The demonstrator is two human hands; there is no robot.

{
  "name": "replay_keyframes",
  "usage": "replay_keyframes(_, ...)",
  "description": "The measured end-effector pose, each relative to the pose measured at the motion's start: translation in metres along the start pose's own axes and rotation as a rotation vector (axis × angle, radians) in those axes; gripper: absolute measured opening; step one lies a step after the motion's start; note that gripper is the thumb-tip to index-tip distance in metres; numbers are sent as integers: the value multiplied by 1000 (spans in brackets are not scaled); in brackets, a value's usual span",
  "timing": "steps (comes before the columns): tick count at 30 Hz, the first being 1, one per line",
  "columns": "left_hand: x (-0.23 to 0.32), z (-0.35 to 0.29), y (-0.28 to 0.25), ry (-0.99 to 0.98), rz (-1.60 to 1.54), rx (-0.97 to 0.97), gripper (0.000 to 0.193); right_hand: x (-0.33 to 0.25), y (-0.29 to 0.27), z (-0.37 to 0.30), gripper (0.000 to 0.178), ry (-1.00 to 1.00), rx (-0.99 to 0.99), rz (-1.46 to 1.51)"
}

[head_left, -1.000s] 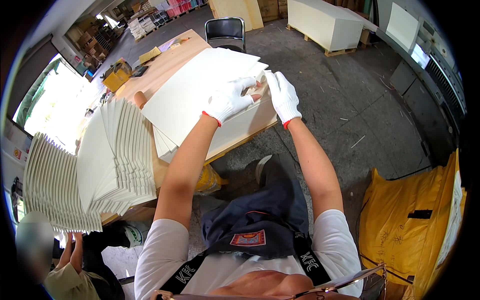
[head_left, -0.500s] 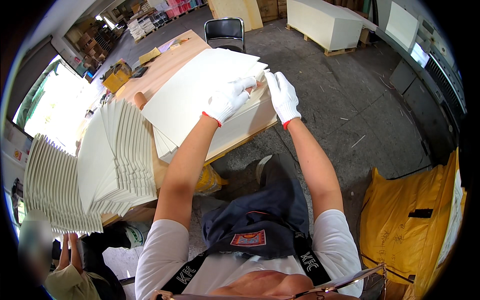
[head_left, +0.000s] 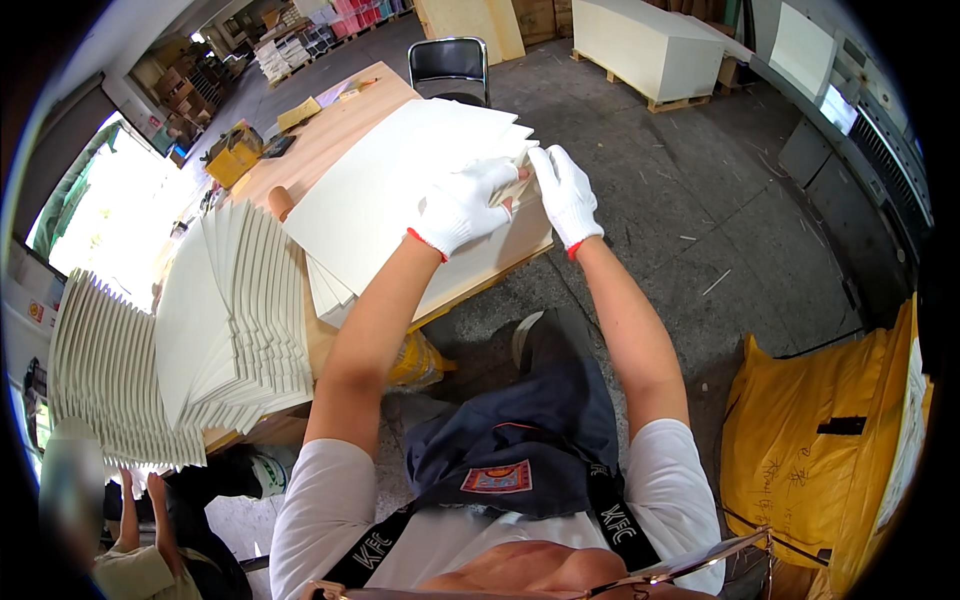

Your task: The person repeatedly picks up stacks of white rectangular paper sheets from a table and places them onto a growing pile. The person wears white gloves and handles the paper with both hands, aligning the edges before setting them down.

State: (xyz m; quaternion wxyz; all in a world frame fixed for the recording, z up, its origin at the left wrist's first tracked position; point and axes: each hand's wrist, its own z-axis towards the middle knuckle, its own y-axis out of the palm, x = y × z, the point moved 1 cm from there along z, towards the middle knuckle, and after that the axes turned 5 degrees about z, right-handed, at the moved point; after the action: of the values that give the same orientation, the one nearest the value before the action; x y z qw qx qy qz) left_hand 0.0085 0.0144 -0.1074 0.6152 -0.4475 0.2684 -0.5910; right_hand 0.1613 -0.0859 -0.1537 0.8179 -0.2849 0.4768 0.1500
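Observation:
A thick stack of large white paperboard sheets lies on the wooden table, its top sheets slightly fanned. Both my hands wear white knit gloves with red cuffs. My left hand rests over the stack's near right part, bare fingertips and thumb curled on the sheet edges. At the right-hand corner, my right hand has its fingers pressed together against the same edges. Exactly how many sheets lie between the fingers is hidden.
Fanned piles of white sheets stand to the left. The wooden table carries a yellow box. Beyond it is a black chair. A yellow-covered bulk stands at right. Another person's arms show at lower left.
My left hand has shifted slightly down, its thumb and fingertips now spread further along the sheet edges. My right hand stays nearly in place. The other person's arms have moved apart.

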Motion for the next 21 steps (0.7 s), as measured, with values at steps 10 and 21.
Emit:
replay_keyframes(10, 0, -6, 4, 169, 173, 207, 30, 15, -30, -1, 50, -187, -203, -519)
replay_keyframes(21, 0, -14, -1, -1, 178, 70, 24, -21, -24, -11, 43, -66, 69, 20)
